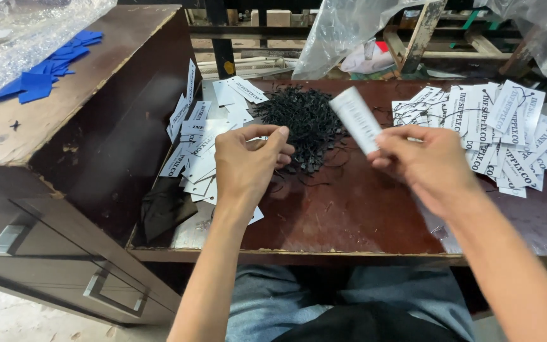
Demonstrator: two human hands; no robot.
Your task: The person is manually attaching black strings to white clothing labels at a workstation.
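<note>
White card tags and black strings cover our dark red wooden surface (349,221).
Our right hand (428,161) pinches a white rectangular paper tag (357,119) above the surface; our left hand (248,166) pinches at the heap of black string loops (305,123).

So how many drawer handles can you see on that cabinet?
2: one metal handle at the picture's left edge, another handle lower down, nearer the person's left arm. More may be out of view.

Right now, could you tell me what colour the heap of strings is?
Black; the heap of strings shows in the head view.
</note>
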